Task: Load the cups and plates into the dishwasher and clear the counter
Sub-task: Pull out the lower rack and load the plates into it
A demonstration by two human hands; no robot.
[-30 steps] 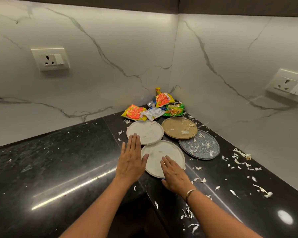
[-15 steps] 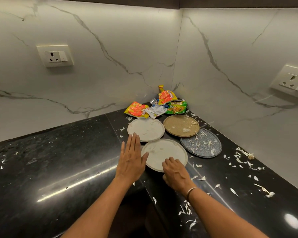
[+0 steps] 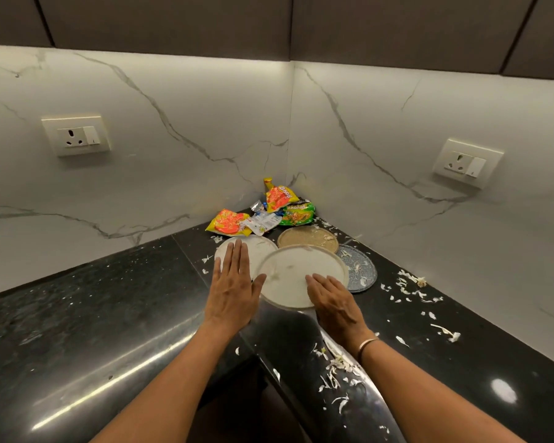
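1. Plates first: the near white plate (image 3: 296,273) sat at the corner of the black worktop (image 3: 109,314), its far edge overlapping the far white plate (image 3: 259,247) and the rim of the brown plate (image 3: 307,238). Whether it touched them could not be told.
2. The right hand (image 3: 335,302) held this plate at its near right rim. Its fingers (image 3: 320,281) lay curled over the top face, and the thumb was hidden.
3. The left hand (image 3: 234,289) was flat and held nothing. Its straight fingers (image 3: 237,257) were close together over the left part of the far white plate, and the thumb pointed at the near plate's left rim.
4. A blue speckled plate (image 3: 360,270) lay just right of the near white plate, partly behind it and strewn with pale bits.
5. Crumpled snack wrappers (image 3: 263,212) in orange, yellow and green were heaped in the corner behind the plates, against the marble wall (image 3: 173,107).
6. White scraps (image 3: 410,286) littered the worktop to the right and near the front edge.
7. A bangle (image 3: 367,345) circled the right wrist.
8. One wall socket (image 3: 77,135) was on the left wall and another socket (image 3: 464,163) on the right.
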